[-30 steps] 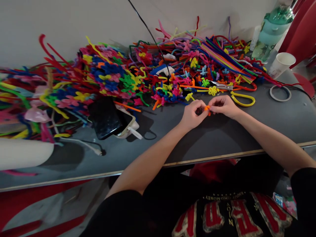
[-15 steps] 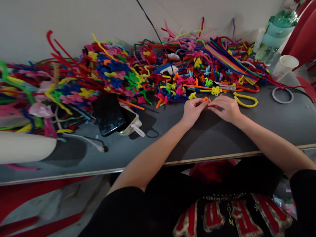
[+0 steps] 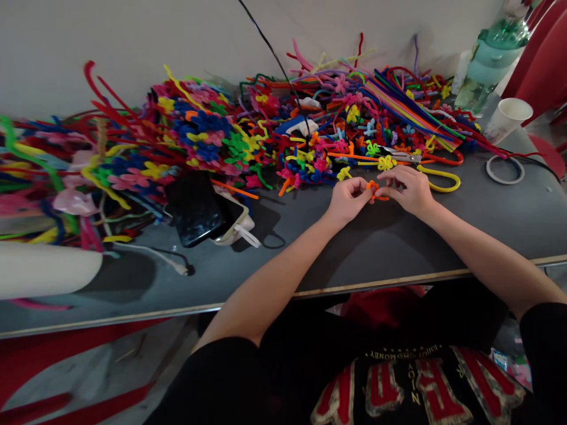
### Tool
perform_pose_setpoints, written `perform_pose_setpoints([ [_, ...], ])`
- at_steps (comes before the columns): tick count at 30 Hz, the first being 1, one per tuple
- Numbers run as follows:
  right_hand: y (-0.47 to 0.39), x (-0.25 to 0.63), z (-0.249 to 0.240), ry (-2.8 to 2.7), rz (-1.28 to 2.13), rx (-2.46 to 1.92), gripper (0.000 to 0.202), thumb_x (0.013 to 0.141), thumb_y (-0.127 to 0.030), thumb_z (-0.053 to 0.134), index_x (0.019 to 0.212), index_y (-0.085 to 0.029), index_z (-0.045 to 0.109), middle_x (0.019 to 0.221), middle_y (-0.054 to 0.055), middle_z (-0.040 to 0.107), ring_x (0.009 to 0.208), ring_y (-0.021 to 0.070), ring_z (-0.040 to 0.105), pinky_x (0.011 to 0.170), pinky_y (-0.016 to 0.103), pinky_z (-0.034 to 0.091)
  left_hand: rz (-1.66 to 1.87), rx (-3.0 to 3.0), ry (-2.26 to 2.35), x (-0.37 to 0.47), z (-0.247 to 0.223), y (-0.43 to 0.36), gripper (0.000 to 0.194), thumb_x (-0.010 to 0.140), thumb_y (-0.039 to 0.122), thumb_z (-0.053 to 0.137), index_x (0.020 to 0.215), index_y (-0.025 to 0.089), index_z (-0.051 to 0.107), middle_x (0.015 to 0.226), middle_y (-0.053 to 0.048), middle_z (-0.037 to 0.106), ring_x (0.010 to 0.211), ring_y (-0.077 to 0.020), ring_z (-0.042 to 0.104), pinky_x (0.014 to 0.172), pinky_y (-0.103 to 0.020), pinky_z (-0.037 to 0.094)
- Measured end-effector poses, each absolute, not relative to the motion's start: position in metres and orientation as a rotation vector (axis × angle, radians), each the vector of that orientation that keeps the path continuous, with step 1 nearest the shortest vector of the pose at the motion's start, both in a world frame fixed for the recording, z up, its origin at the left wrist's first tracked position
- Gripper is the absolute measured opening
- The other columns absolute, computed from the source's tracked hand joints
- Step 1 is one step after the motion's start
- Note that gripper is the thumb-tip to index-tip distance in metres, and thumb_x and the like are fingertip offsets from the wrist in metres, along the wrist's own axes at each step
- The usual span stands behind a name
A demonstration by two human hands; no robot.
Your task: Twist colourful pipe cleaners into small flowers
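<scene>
The left hand (image 3: pixel 349 202) partly hides an orange piece (image 3: pixel 372 186), its shape too small to tell. Well left of that hand, a white object (image 3: pixel 46 270) is cut off.

Orange pipe cleaner (image 3: pixel 372 188), dark grey tabletop (image 3: pixel 491 215)

This seems to be a simple handicraft workplace, but whether in a home or a shop, I cannot tell. A long heap of fuzzy, many-coloured craft stems (image 3: pixel 199 130) and flower shapes covers the back of the grey flat surface (image 3: pixel 443 236), against a plain greyish wall (image 3: pixel 133 41). The white paper cup (image 3: pixel 508 121), green transparent bottle (image 3: pixel 489 68) and red chair (image 3: pixel 538 65) give an informal character.
</scene>
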State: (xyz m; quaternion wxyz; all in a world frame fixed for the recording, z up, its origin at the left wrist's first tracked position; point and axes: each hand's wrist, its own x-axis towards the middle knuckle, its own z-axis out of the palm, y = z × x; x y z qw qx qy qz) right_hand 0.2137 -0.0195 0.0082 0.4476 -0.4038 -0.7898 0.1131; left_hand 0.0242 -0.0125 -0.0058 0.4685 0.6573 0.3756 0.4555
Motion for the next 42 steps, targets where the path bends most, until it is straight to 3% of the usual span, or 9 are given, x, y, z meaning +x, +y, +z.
perform_pose_setpoints([
  [8, -0.022, 0.211, 0.015, -1.873, 0.545, -0.953, 0.051, 0.073, -0.068, 0.072, 0.087, -0.019, 0.075, 0.072, 0.002, 0.068, 0.059, 0.0114, 0.053, 0.061, 0.028, 0.046, 1.078, 1.741, 0.856, 0.019, 0.008, -0.022, 0.043, 0.080, 0.054, 0.074, 0.066, 0.016, 0.061, 0.058, -0.002, 0.065, 0.054, -0.0094, 0.058, 0.053, -0.022, 0.044],
  [13, -0.024, 0.212, 0.017, -1.800, 0.592, -0.965, 0.050, 0.074, -0.067, 0.072, 0.089, -0.019, 0.077, 0.070, 0.002, 0.068, 0.057, 0.0109, 0.053, 0.057, 0.027, 0.045, 1.153, 1.522, 0.881, 0.027, 0.004, -0.027, 0.044, 0.077, 0.060, 0.075, 0.074, 0.016, 0.069, 0.060, -0.001, 0.065, 0.055, -0.0100, 0.058, 0.056, -0.023, 0.045],
  [20, -0.024, 0.211, 0.017, -1.938, 0.723, -0.970, 0.065, 0.077, -0.075, 0.062, 0.101, -0.017, 0.076, 0.089, 0.008, 0.074, 0.075, 0.0161, 0.063, 0.066, 0.028, 0.048, 1.261, 1.283, 0.926, 0.032, -0.003, -0.023, 0.045, 0.067, 0.060, 0.082, 0.071, 0.017, 0.072, 0.069, 0.000, 0.068, 0.063, -0.0094, 0.058, 0.062, -0.023, 0.046],
  [24, -0.024, 0.209, 0.016, -1.992, 0.738, -1.072, 0.053, 0.085, -0.066, 0.061, 0.088, -0.015, 0.076, 0.075, 0.005, 0.072, 0.062, 0.0125, 0.057, 0.060, 0.026, 0.042, 1.259, 1.262, 0.946, 0.031, -0.006, -0.020, 0.044, 0.068, 0.059, 0.082, 0.076, 0.018, 0.071, 0.074, 0.000, 0.069, 0.067, -0.0097, 0.060, 0.066, -0.023, 0.048],
  [27, -0.023, 0.210, 0.016, -2.003, 0.726, -1.109, 0.041, 0.091, -0.053, 0.060, 0.081, -0.016, 0.075, 0.068, 0.003, 0.070, 0.060, 0.0120, 0.056, 0.061, 0.026, 0.041, 1.238, 1.431, 0.968, 0.026, -0.006, -0.018, 0.039, 0.073, 0.055, 0.079, 0.090, 0.021, 0.074, 0.079, -0.001, 0.071, 0.068, -0.0110, 0.061, 0.064, -0.024, 0.048],
  [29, -0.022, 0.211, 0.016, -2.015, 0.694, -1.111, 0.034, 0.091, -0.047, 0.061, 0.083, -0.017, 0.076, 0.069, 0.003, 0.071, 0.062, 0.0128, 0.058, 0.063, 0.026, 0.043, 1.220, 1.618, 1.022, 0.022, -0.006, -0.016, 0.034, 0.078, 0.052, 0.077, 0.095, 0.022, 0.076, 0.082, -0.002, 0.073, 0.066, -0.0119, 0.060, 0.060, -0.024, 0.045],
  [34, -0.019, 0.215, 0.015, -2.032, 0.606, -1.116, 0.025, 0.092, -0.035, 0.059, 0.089, -0.019, 0.078, 0.078, 0.005, 0.074, 0.069, 0.0147, 0.061, 0.066, 0.027, 0.044, 1.251, 1.848, 1.125, 0.019, -0.005, -0.013, 0.027, 0.084, 0.048, 0.072, 0.086, 0.022, 0.078, 0.081, -0.004, 0.076, 0.069, -0.0148, 0.061, 0.062, -0.027, 0.044],
  [38, -0.017, 0.215, 0.012, -1.967, 0.650, -1.189, 0.025, 0.089, -0.035, 0.061, 0.088, -0.018, 0.079, 0.077, 0.005, 0.074, 0.065, 0.0133, 0.058, 0.063, 0.027, 0.043, 1.219, 1.819, 1.104, 0.024, -0.006, -0.013, 0.029, 0.086, 0.048, 0.069, 0.086, 0.020, 0.076, 0.084, -0.004, 0.076, 0.067, -0.0129, 0.060, 0.062, -0.025, 0.045],
  [42, -0.017, 0.214, 0.009, -1.856, 0.824, -1.197, 0.034, 0.085, -0.047, 0.066, 0.091, -0.016, 0.079, 0.080, 0.006, 0.075, 0.063, 0.0127, 0.059, 0.059, 0.026, 0.043, 1.214, 1.745, 1.102, 0.025, -0.007, -0.013, 0.030, 0.085, 0.049, 0.070, 0.088, 0.020, 0.077, 0.080, -0.003, 0.076, 0.061, -0.0117, 0.058, 0.059, -0.024, 0.044],
])
